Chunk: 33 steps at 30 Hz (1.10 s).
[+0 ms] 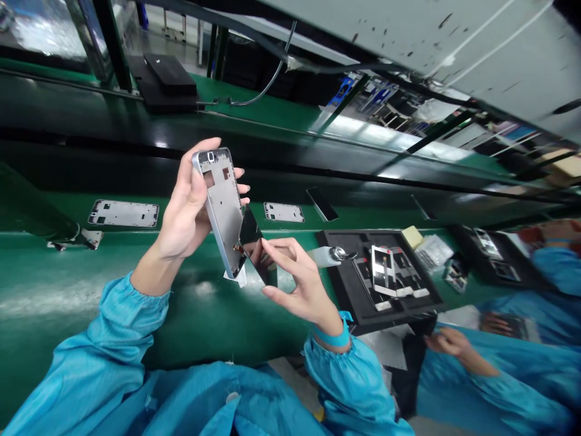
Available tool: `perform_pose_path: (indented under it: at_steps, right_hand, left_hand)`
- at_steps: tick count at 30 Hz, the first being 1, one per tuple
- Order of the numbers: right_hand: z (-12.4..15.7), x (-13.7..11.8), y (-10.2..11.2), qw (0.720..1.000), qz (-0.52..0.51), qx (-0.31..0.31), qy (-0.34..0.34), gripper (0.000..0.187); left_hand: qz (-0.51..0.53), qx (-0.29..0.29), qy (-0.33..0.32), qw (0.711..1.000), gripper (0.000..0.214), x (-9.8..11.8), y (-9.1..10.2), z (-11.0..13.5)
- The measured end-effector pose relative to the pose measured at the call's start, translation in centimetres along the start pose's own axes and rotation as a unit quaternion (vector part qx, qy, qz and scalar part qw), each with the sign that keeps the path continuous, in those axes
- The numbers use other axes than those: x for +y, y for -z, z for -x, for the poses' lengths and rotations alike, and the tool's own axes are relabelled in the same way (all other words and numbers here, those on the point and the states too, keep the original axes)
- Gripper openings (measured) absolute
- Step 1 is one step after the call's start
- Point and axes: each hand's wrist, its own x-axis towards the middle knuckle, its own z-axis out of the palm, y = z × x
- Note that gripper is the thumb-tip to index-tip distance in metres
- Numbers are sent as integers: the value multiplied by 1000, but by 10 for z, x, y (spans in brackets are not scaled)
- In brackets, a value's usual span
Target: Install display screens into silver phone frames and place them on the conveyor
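The left hand [186,212] wraps its fingers around a silver phone frame [223,212], held upright. The right hand [299,281] pinches the black screen panel [252,245] touching the frame's lower edge.

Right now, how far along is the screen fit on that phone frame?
Done: nothing seated yet. In hand: left hand holds the phone frame upright; right hand tilts the dark screen against its lower edge. Left: screen still angled out, not flat. Two more frames lie on the belt.
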Motion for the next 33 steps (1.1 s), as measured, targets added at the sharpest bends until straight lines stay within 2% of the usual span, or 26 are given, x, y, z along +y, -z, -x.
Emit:
perform_pose_path:
  at_steps: [5, 9, 12, 15, 19, 22, 25, 27, 29, 31, 33]
  right_hand:
    - [-6, 3, -17, 999, -35, 26, -10, 72]
    - [-14, 7, -41, 989, -97, 77, -75, 88]
    - [-20, 12, -57, 982, -132, 94, -94, 91]
    - [-26, 16, -67, 980, -153, 102, -77, 88]
    - [-34, 19, -72, 979, -151, 132, -41, 83]
    - [-39, 22, -76, 983, -102, 149, -21, 78]
    - [-42, 27, -86, 985, -47, 168, 14, 75]
    - [-41, 27, -93, 982, -23, 186, 34, 71]
    - [-39, 22, -95, 981, -2, 191, 40, 64]
    - [-39, 12, -89, 978, 4, 205, 35, 64]
    - [-42, -3, -72, 971, -30, 238, 10, 72]
  left_hand:
    - [-55, -62, -6, 997, 66, -7, 10, -3]
    - [-126, -87, -35, 988, 59, -11, 14, -6]
    - [-143, -103, -60, 983, 53, -13, 13, -6]
    - [-148, -117, -61, 980, 50, -14, 14, -6]
    - [-150, -107, -52, 981, 53, -13, 20, -6]
    - [-144, -121, -63, 980, 52, -12, 24, -6]
    - [-130, -145, -58, 979, 52, -12, 17, -3]
    - [-100, -133, -44, 985, 51, -12, 7, 2]
    - [-57, -86, -36, 994, 48, -11, -4, 7]
    - [-18, -41, -15, 999, 48, -9, -15, 12]
    - [1, -37, 22, 999, 55, -6, -22, 17]
